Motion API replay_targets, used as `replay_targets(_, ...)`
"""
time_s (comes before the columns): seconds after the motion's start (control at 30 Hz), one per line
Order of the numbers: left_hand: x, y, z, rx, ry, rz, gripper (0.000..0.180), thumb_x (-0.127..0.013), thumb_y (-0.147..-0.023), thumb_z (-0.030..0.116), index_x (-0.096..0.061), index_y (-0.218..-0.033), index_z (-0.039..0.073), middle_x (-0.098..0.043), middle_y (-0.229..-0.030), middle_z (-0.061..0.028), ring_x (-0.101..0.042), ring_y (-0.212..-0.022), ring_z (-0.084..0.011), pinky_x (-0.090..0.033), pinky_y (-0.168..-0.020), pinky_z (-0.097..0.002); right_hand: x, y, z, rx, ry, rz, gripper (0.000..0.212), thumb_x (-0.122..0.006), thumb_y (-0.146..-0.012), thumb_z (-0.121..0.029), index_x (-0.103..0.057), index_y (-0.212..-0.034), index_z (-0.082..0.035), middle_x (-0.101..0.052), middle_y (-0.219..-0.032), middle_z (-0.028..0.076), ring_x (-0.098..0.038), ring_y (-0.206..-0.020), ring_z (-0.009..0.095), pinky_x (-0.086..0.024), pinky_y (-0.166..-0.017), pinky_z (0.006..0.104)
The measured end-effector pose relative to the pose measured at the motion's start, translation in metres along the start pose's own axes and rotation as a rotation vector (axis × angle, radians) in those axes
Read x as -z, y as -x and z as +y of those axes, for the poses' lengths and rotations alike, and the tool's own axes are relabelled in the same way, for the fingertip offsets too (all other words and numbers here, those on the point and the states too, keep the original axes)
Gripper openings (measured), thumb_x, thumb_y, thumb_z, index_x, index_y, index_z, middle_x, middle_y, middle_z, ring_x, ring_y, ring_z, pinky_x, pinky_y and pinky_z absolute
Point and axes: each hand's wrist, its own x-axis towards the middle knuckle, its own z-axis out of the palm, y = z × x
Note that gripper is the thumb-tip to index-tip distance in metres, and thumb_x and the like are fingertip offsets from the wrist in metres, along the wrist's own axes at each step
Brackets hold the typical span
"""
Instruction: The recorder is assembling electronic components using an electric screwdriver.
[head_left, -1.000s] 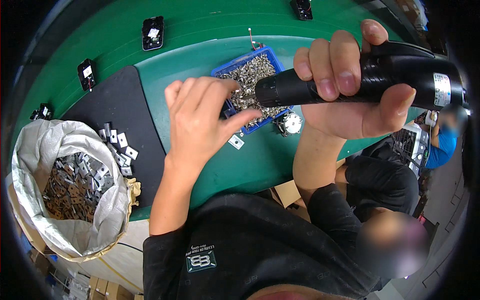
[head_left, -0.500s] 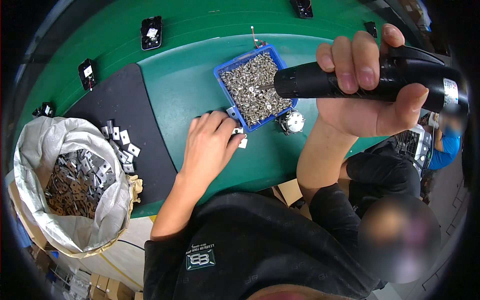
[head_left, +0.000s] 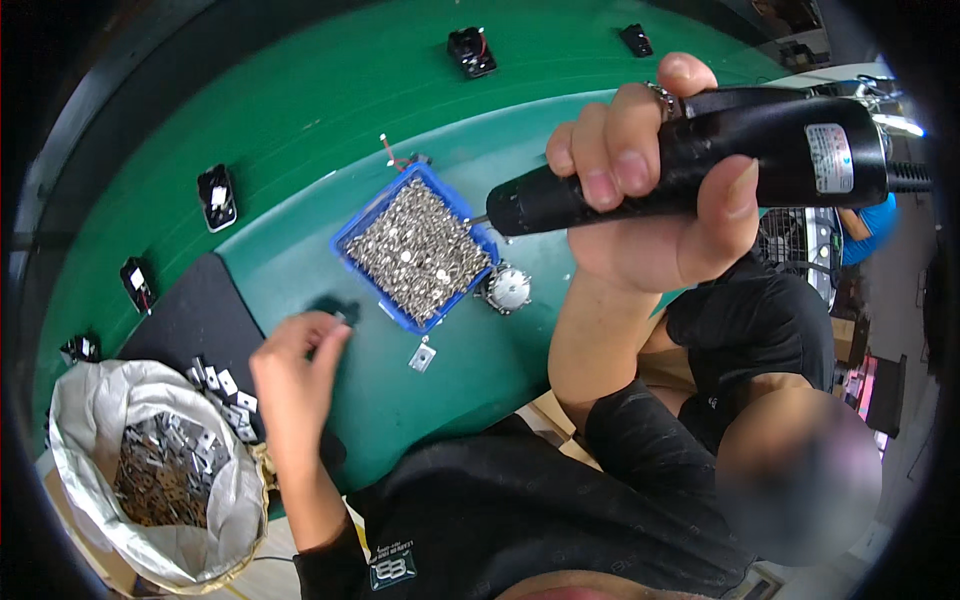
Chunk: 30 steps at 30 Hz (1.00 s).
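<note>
Smooth green tabletop [head_left: 395, 412]; right fingers [head_left: 633, 165] wrap cylindrical driver [head_left: 735, 132], left fingers [head_left: 310, 325] pinch metal piece [head_left: 343, 317].

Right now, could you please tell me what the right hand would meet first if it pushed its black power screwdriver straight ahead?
Probably the blue rectangular plastic tray of silver metal screws, its rim appearing beside the slim metal bit, though depth is unclear.

A blue tray [head_left: 486, 243] of screws [head_left: 415, 255], a sack [head_left: 80, 412] of metal plates [head_left: 172, 470] and an electric screwdriver [head_left: 750, 138] show an assembly workshop
</note>
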Motion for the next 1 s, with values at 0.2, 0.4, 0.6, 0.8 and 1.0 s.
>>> replay_targets(0.2,-0.003,-0.093,0.048,-0.269,0.144,0.021,0.014,-0.072,-0.077,0.010,-0.068,-0.087,0.001,-0.067,-0.073,-0.0055,-0.059,-0.065,-0.0090,-0.047,-0.062,-0.0237,-0.003,0.006,-0.017,-0.025,-0.034,-0.001,0.063,-0.058,-0.086,-0.049,-0.039,-0.128,-0.007,-0.050,-0.075,-0.002,-0.047,-0.062,0.012,-0.040,-0.069,0.0318)
replay_targets(0.4,-0.064,-0.245,0.072,-0.417,0.199,-0.090,0.024,-0.077,-0.072,0.023,-0.064,-0.073,0.002,-0.061,-0.065,-0.0059,-0.057,-0.062,-0.0125,-0.045,-0.058,-0.0292,-0.009,0.000,-0.014,-0.051,-0.018,0.012,0.062,-0.061,-0.083,-0.052,-0.039,-0.120,-0.007,-0.049,-0.071,-0.003,-0.046,-0.057,0.010,-0.041,-0.068,0.0304)
replay_targets(0.6,-0.106,-0.282,0.089,-0.395,-0.010,-0.056,0.020,-0.076,-0.070,0.024,-0.067,-0.074,0.006,-0.066,-0.077,-0.0091,-0.064,-0.076,-0.0243,-0.049,-0.070,-0.0369,-0.009,0.001,-0.014,-0.133,0.058,0.070,0.062,-0.064,-0.083,-0.049,-0.038,-0.120,-0.007,-0.052,-0.074,-0.002,-0.050,-0.060,0.011,-0.042,-0.067,0.0308)
replay_targets(0.8,-0.113,-0.292,0.076,-0.289,-0.165,-0.088,0.019,-0.076,-0.069,0.027,-0.068,-0.073,0.010,-0.067,-0.084,-0.0078,-0.063,-0.086,-0.0264,-0.048,-0.076,-0.0414,-0.001,-0.002,-0.014,-0.214,0.006,-0.070,0.064,-0.070,-0.081,-0.043,-0.036,-0.120,-0.006,-0.055,-0.078,0.000,-0.053,-0.064,0.013,-0.044,-0.067,0.0315)
replay_targets(1.0,-0.120,-0.298,0.076,-0.230,-0.222,-0.109,0.021,-0.075,-0.070,0.031,-0.069,-0.077,0.012,-0.068,-0.086,-0.0052,-0.064,-0.087,-0.0250,-0.045,-0.079,-0.0425,0.005,-0.006,-0.016,-0.164,-0.029,-0.130,0.062,-0.072,-0.079,-0.043,-0.038,-0.117,-0.008,-0.056,-0.078,0.000,-0.054,-0.065,0.013,-0.044,-0.068,0.0310)
